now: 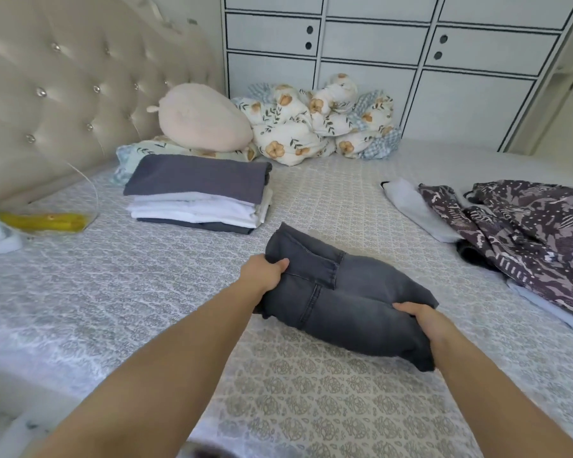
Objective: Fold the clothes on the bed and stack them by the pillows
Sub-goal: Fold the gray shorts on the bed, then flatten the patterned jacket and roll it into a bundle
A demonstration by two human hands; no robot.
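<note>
Folded dark grey jeans point(351, 292) are held just above the middle of the bed point(311, 408). My left hand point(264, 274) grips their left end, thumb on top. My right hand point(425, 320) grips their right near edge. Beyond them, by the pillows, a stack of folded clothes point(199, 196) has a grey piece on top, white ones under it and a dark one at the bottom. A pink plush pillow point(202, 119) lies on a floral pillow point(129, 153) behind the stack. Unfolded patterned purple clothing point(530, 233) and a white garment point(414, 209) lie at the right.
A bundled floral duvet point(318, 123) sits at the bed's far side against white cabinets point(377, 44). A tufted beige headboard point(63, 87) runs along the left. A clear bag with something yellow point(43, 221) lies at the left edge.
</note>
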